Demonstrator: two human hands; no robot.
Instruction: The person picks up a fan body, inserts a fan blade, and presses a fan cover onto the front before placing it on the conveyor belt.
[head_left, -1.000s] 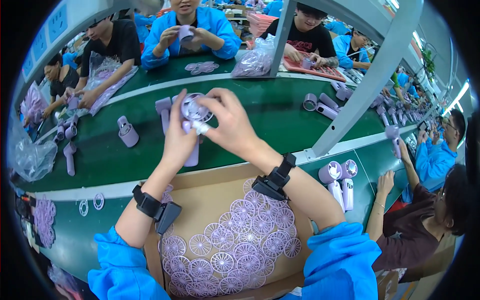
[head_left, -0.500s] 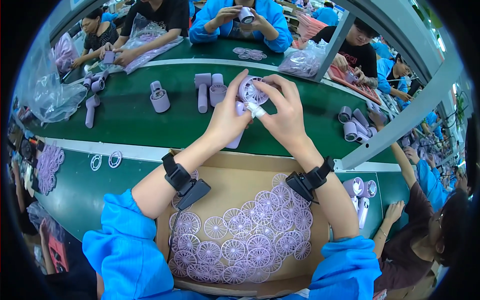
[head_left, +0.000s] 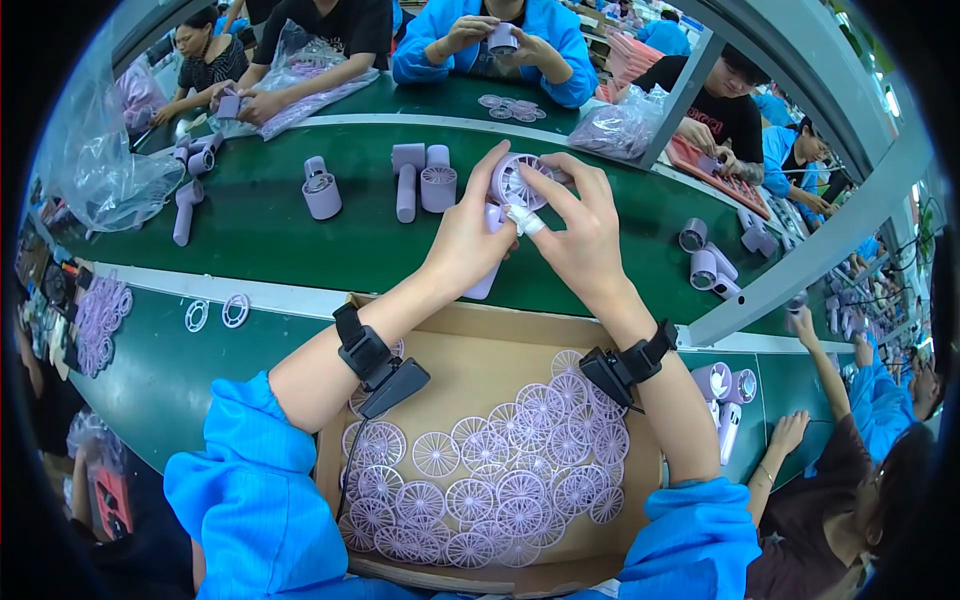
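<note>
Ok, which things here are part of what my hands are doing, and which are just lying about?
In hand:
- lilac handheld fan, held by left hand and right hand
- cardboard box of lilac grilles

Lying about:
- fan bodies on green belt
- two loose rings
- clear plastic bag

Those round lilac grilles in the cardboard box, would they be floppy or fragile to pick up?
The grilles look like thin spoked plastic, so probably light and a bit bendy. Their fine spokes may snap if squeezed. Heaped overlapping in the box, they could snag together when lifted.

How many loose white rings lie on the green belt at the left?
2: two white rings lie side by side on the near green belt, left of the cardboard box. Others may be hidden.
</note>
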